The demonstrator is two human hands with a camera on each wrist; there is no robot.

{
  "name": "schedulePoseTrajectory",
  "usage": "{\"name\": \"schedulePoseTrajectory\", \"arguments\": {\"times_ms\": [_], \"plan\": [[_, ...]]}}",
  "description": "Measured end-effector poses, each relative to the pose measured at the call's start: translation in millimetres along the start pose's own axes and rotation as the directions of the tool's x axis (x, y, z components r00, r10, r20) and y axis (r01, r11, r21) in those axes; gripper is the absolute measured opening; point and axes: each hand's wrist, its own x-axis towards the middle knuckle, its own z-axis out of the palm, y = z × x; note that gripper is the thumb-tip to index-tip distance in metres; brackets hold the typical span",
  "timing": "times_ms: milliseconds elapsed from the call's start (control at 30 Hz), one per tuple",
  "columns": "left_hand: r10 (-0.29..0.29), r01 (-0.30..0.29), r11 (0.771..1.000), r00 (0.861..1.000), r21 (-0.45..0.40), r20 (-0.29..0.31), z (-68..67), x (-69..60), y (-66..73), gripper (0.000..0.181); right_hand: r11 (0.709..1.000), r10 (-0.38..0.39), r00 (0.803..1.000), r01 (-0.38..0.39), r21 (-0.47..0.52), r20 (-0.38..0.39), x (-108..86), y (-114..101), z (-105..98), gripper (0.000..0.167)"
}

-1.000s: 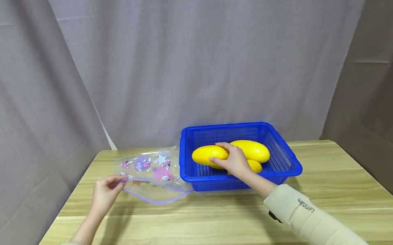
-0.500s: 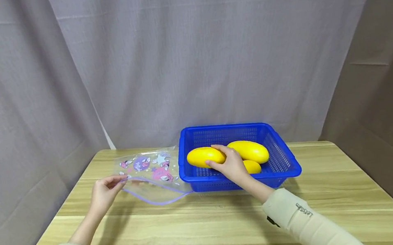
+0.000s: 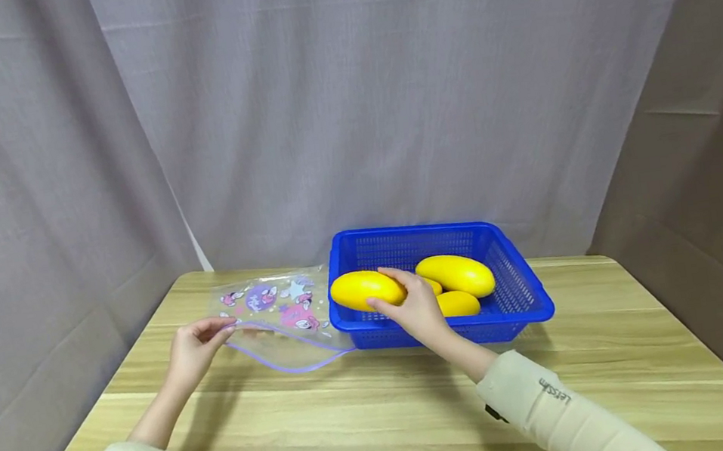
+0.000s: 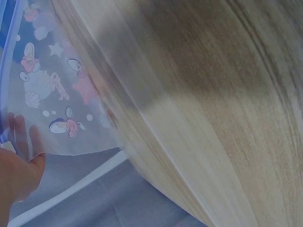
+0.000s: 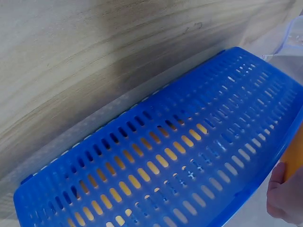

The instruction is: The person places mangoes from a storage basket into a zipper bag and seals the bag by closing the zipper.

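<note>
My right hand (image 3: pixel 414 308) grips a smooth, oval yellow mango (image 3: pixel 365 290) over the left side of the blue basket (image 3: pixel 525 272). Other yellow mangoes (image 3: pixel 456 275) lie inside, partly hidden behind that hand. Thumb and fingers of my left hand (image 3: pixel 194 348) pinch the rim of a clear plastic zip bag (image 3: pixel 277 311) with a purple edge and pink and purple sea prints. The bag lies flat to the left of the basket, its mouth parted toward me. In the left wrist view, fingers (image 4: pixel 21 135) show through the clear plastic.
Basket and bag sit toward the back of a wooden table (image 3: pixel 333 427). A grey curtain (image 3: pixel 346 105) hangs right behind them, and more cloth stands at both sides. The basket's slotted wall (image 5: pixel 156 156) fills much of the right wrist view.
My right hand has moved left with the mango, from the basket's middle to its left rim. Another mango behind the hand has come into sight. The left hand has stayed at the bag's edge.
</note>
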Motion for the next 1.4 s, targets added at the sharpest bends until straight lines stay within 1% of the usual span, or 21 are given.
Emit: {"name": "schedulePoseTrajectory", "arguments": {"times_ms": [133, 300, 367, 533, 667, 833, 1033, 1233, 1400], "plan": [[-0.014, 0.014, 1.000, 1.000, -0.005, 0.002, 0.4, 1.4, 0.6, 0.019, 1.000, -0.010, 1.000, 0.010, 0.012, -0.009, -2.2, -4, 3, 0.053], [-0.020, 0.020, 1.000, 1.000, 0.002, -0.002, 0.9, 2.6, -1.9, 0.019, 0.998, -0.049, 0.999, 0.050, 0.028, -0.014, -5.7, -10, 7, 0.053], [-0.020, 0.020, 1.000, 1.000, 0.007, -0.003, 0.9, 2.3, -2.6, 0.019, 0.998, -0.054, 0.999, 0.054, 0.044, -0.006, -8.0, -14, 9, 0.053], [-0.003, 0.003, 1.000, 1.000, 0.012, -0.004, 0.0, 1.6, -0.3, 0.019, 0.993, -0.051, 0.999, 0.049, 0.106, 0.017, -15.4, -25, 14, 0.052], [0.008, -0.007, 1.000, 1.000, 0.019, -0.011, -0.8, 2.2, 0.4, 0.018, 0.989, -0.067, 0.997, 0.063, 0.137, 0.029, -19.7, -33, 17, 0.051], [0.004, -0.003, 1.000, 1.000, 0.028, -0.014, -0.3, 2.8, 0.7, 0.018, 0.985, -0.090, 0.995, 0.083, 0.149, 0.038, -24.6, -40, 23, 0.050], [0.008, -0.007, 0.999, 1.000, 0.040, -0.014, 0.0, -0.3, 2.0, 0.016, 0.985, -0.124, 0.991, 0.115, 0.128, 0.060, -31.4, -42, 29, 0.050], [0.032, -0.030, 0.998, 0.999, 0.061, -0.028, -0.4, -0.3, 1.2, 0.014, 0.985, -0.120, 0.990, 0.108, 0.135, 0.079, -34.1, -44, 35, 0.049], [0.028, -0.027, 0.998, 0.999, 0.059, -0.023, -0.7, 0.4, 1.7, 0.015, 0.985, -0.102, 0.989, 0.086, 0.149, 0.103, -37.8, -44, 39, 0.050]]}}
